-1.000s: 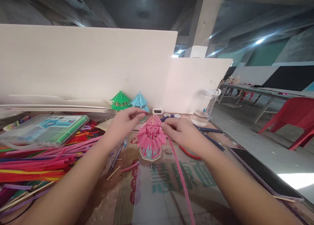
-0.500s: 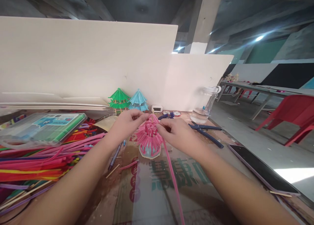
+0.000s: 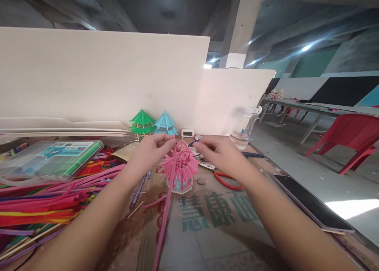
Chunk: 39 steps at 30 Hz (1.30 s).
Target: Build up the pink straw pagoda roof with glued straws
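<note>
A small pink pagoda model [image 3: 181,167] made of fuzzy stems stands on a blue base on the cardboard sheet [image 3: 207,227]. My left hand [image 3: 152,148] pinches the top of a long pink stem [image 3: 164,219] at the model's upper left; the stem trails down toward me. My right hand [image 3: 220,154] hovers just right of the model's top, fingers curled, with nothing visible in them.
A heap of coloured stems [image 3: 44,200] and a clear plastic box [image 3: 50,154] lie at left. Green [image 3: 142,122] and blue [image 3: 165,123] pagodas stand by the white board. Red-handled pliers [image 3: 226,179], a glass jar [image 3: 245,127], a phone [image 3: 310,202] and red chairs [image 3: 346,139] are at right.
The long pink stem has swung from the right side of the model to its left; my left hand now holds its top and my right hand has let go.
</note>
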### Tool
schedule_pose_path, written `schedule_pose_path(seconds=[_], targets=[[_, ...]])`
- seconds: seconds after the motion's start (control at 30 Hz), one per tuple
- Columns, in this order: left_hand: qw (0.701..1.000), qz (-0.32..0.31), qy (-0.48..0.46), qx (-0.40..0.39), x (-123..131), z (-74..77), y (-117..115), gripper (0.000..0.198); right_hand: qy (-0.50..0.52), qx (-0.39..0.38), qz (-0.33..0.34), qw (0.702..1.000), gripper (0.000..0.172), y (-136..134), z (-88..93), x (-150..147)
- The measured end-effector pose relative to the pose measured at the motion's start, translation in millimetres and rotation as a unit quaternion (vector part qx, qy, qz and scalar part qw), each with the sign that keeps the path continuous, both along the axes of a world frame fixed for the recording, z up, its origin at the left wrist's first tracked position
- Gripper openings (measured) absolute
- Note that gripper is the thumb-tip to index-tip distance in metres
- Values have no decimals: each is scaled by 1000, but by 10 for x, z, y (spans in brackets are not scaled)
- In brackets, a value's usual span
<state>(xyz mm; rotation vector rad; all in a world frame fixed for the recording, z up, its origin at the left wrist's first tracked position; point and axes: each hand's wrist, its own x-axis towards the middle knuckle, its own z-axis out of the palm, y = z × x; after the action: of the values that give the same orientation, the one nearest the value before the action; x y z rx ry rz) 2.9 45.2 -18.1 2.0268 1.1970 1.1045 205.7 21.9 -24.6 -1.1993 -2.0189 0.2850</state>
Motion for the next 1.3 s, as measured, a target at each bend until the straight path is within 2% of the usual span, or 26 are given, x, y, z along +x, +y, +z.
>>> schedule_pose_path(seconds=[0.1,0.2,0.33,0.5,0.67,0.77,0.9,1.03,1.13,1.3], targets=[[999,15,-11,-27,-77,44,10,32,22,-6,-75,997,33,88,86,272],[999,15,27,-22,-110,60,8,32,-11,-36,-136,990,29,230,61,478],[998,10,63,17,-117,31,24,32,-65,-86,-167,980,23,483,-119,591],[993,56,82,58,-124,-53,121,31,-84,-135,-205,966,23,830,-445,626],[994,52,84,46,-90,-118,173,34,-82,-162,-195,964,44,1087,-713,612],[992,49,116,21,-48,-124,153,37,-72,-174,-184,965,43,1198,-797,576],[994,40,103,19,-10,-156,163,38,-69,-196,-180,961,36,1328,-865,525],[992,46,110,36,-7,-186,191,32,-62,-216,-174,959,32,1422,-907,499],[989,46,133,42,-13,-153,163,30,-41,-216,-168,961,30,1433,-907,527],[986,46,160,31,-24,-75,104,28,20,-188,-178,966,21,1267,-795,631]])
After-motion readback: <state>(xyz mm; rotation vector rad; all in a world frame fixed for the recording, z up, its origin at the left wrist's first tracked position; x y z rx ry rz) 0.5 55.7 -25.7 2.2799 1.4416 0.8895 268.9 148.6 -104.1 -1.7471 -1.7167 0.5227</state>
